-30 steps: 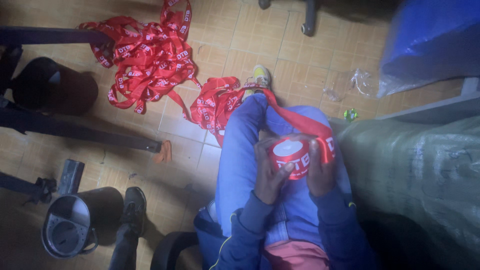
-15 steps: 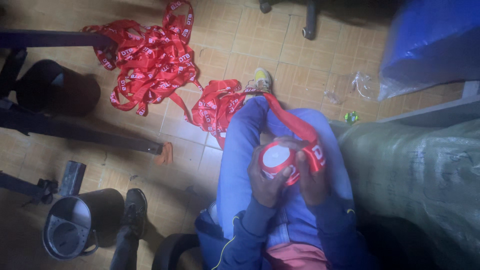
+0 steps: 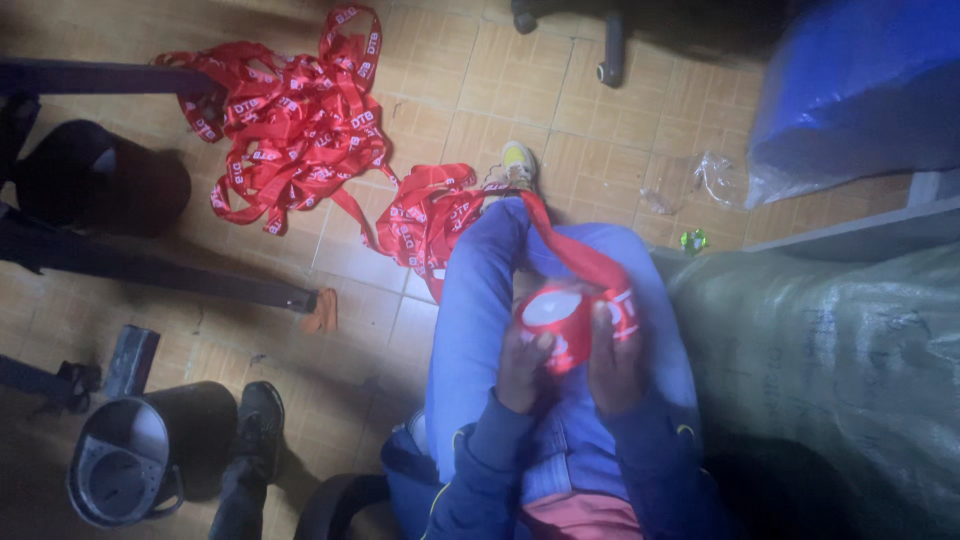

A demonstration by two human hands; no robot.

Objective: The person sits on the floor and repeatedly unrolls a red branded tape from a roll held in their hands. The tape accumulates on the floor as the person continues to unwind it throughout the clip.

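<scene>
I sit with my legs in blue jeans and hold a roll of red ribbon (image 3: 558,318) over my lap. My left hand (image 3: 522,368) grips the roll from the left and below. My right hand (image 3: 612,362) closes on its right side, where the ribbon wraps round. From the roll a red ribbon strand (image 3: 572,252) runs up over my knee to a loose heap of red ribbon (image 3: 425,222) on the floor. A larger tangled pile of the same ribbon (image 3: 290,130) lies farther up and to the left.
A black bucket (image 3: 135,460) and someone's dark shoe (image 3: 258,415) are at the lower left. Dark bars (image 3: 150,270) cross the tiled floor. A grey sack (image 3: 830,370) fills the right; a blue plastic sheet (image 3: 860,90) lies above it. Chair castors (image 3: 606,72) show at top.
My hands and the roll have shifted slightly left on my lap and turned the roll, so its white face now tilts toward me. The ribbon piles have not moved.
</scene>
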